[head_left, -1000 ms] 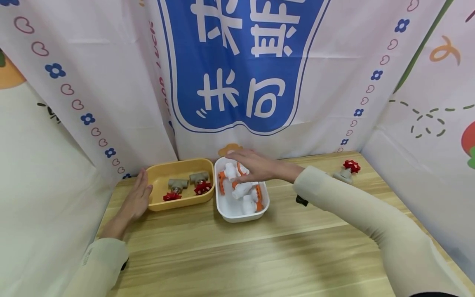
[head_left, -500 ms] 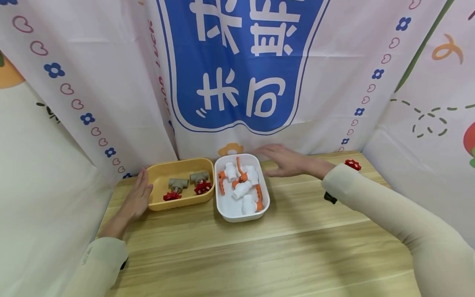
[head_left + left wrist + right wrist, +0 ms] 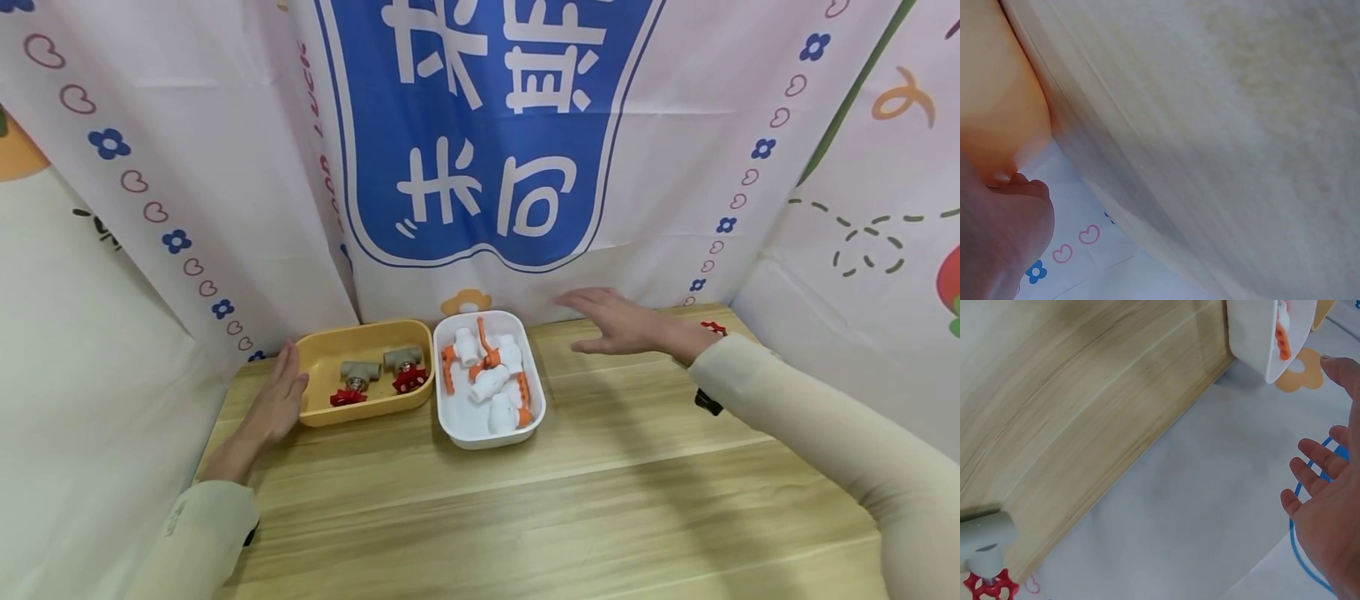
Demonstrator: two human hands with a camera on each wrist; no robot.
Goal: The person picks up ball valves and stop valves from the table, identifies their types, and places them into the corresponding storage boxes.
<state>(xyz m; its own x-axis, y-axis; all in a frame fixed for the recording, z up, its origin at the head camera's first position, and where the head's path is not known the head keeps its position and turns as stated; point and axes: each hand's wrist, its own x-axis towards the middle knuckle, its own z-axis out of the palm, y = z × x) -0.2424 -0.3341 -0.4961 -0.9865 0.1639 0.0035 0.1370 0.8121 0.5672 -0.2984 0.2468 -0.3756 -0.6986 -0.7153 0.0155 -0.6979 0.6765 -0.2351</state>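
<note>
My left hand [image 3: 276, 400] rests with extended fingers against the left end of a yellow tray [image 3: 322, 343]. Inside that tray lie two grey valves with red handwheels, the left valve [image 3: 358, 375] and the right valve [image 3: 403, 362]. Beside it a white tray [image 3: 459, 433] holds several white ball valves [image 3: 491, 382] with orange lever handles. To the right of the white tray my right hand [image 3: 618, 323] hovers over the table, fingers loosely spread and holding nothing. The right wrist view shows this hand [image 3: 1329, 506] with its fingers apart.
One more grey valve [image 3: 985, 540] with a red handwheel [image 3: 714, 328] lies at the table's back right, mostly hidden by the right arm in the head view. A printed cloth [image 3: 645, 208] hangs along the back edge of the wooden table [image 3: 465, 525].
My right hand has moved from over the white tray to the right, bringing the ball valves into full view. My left hand and both trays have stayed where they were.
</note>
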